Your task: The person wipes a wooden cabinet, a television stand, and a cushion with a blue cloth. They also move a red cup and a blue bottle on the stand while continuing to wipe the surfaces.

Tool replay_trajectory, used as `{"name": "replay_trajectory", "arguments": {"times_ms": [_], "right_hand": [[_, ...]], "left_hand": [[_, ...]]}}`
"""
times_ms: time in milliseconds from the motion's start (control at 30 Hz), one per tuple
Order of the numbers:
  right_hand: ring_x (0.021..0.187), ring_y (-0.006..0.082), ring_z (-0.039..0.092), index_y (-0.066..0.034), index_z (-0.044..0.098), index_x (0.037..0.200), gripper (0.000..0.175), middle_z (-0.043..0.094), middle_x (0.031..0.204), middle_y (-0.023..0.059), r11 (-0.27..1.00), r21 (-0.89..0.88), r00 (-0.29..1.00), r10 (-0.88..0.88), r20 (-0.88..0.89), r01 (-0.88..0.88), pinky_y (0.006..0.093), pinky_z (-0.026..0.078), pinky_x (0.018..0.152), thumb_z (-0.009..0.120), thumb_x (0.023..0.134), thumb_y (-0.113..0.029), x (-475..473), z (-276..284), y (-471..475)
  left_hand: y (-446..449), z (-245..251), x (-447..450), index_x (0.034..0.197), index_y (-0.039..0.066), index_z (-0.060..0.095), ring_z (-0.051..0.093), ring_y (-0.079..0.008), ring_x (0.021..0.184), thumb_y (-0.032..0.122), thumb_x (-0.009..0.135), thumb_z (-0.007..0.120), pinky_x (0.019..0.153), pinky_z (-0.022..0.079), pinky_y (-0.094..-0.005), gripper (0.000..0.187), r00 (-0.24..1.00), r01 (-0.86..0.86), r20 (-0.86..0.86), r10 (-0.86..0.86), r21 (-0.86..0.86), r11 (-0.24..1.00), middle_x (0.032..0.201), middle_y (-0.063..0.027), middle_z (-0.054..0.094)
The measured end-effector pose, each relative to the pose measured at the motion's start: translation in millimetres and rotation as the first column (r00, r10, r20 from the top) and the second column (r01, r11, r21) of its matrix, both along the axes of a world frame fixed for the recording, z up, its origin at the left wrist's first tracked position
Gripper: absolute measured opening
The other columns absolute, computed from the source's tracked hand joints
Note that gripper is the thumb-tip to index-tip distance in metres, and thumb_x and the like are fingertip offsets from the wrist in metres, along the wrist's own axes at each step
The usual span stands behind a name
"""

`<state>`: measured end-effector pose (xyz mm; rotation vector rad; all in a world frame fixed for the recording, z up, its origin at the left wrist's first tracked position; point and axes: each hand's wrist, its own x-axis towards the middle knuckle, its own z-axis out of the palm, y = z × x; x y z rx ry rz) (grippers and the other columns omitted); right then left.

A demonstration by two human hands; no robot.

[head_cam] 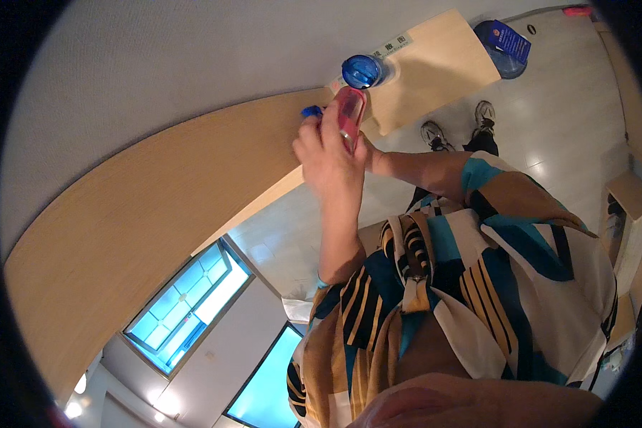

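Observation:
My left hand [326,152] is wrapped around a pink, partly see-through plastic object [351,115], its fingers lying along the near side. Close against it, at the object's lower end, is my right hand [373,156]; its fingers are mostly hidden behind the left hand and the object. Just beyond the pink object stands a clear container with a blue lid [361,71]. A small bright blue thing [312,111] shows beside the left fingertips; its kind is unclear.
A long wooden ledge [155,192] runs along the grey wall and joins a wider wooden top [438,69] with a printed strip [398,45]. A large blue water bottle [505,56] stands on the floor past its end. Wooden shelving [626,198] is at the right.

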<state>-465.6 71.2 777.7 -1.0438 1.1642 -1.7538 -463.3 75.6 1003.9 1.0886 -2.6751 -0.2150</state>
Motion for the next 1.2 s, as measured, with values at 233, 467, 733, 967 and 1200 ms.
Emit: {"name": "replay_trajectory", "arguments": {"times_ms": [233,467,733,967,1200], "right_hand": [[0.154,0.0264,0.020,-0.0088,0.033,0.156,0.059,0.023,0.166,0.0101,0.925,-0.380,0.992,0.045,0.118,0.003,0.0455,0.012,0.127,0.052,0.104,-0.028,-43.5,81.6,-27.3],[0.154,0.0310,0.018,-0.0076,0.034,0.156,0.054,0.027,0.165,0.0132,0.972,-0.186,0.961,-0.178,-0.209,0.140,0.0493,0.015,0.125,0.046,0.106,-0.024,-71.0,-10.6,-33.8],[0.144,0.0320,0.040,-0.0070,0.046,0.148,0.061,0.042,0.154,0.0196,0.949,0.092,0.949,-0.308,0.069,0.301,0.0413,0.033,0.119,0.069,0.091,-0.016,-54.8,-102.8,-39.3],[0.114,0.0273,0.061,-0.0057,0.062,0.124,0.032,0.067,0.114,0.0129,0.870,0.281,0.888,-0.301,-0.347,0.404,0.0403,0.049,0.096,0.066,0.092,-0.010,-40.5,-58.6,33.3],[0.105,0.0376,0.065,-0.0034,0.067,0.117,0.028,0.069,0.109,0.0212,0.812,0.571,0.939,-0.281,0.199,0.122,0.0425,0.048,0.098,0.049,0.095,-0.005,-69.9,-73.8,71.4]], "left_hand": [[35.0,44.2,14.2,0.135,0.011,0.058,0.050,-0.0349,0.117,0.013,0.068,0.089,0.096,0.044,-0.0440,0.074,0.978,-0.042,-0.206,0.030,-0.053,0.998,0.126,-0.0179,0.046],[53.6,40.4,42.7,0.136,0.011,0.050,0.048,-0.0316,0.120,0.006,0.063,0.082,0.100,0.044,-0.0455,0.080,0.943,0.051,-0.324,-0.078,-0.092,0.994,0.124,-0.0141,0.046],[53.5,15.2,42.7,0.131,0.009,0.054,0.051,-0.0326,0.116,0.008,0.065,0.085,0.096,0.046,-0.0431,0.073,0.984,-0.028,-0.176,0.038,0.059,0.998,0.121,-0.0165,0.048],[36.5,-5.0,32.5,0.127,0.008,0.062,0.057,-0.0332,0.107,0.009,0.067,0.087,0.088,0.052,-0.0420,0.065,0.982,-0.015,-0.189,0.023,0.043,0.999,0.120,-0.0176,0.048],[29.8,-30.6,11.1,0.127,0.012,0.064,0.058,-0.0358,0.112,0.013,0.070,0.083,0.091,0.053,-0.0422,0.061,0.996,-0.004,-0.093,0.004,0.004,1.000,0.121,-0.0179,0.052]]}}
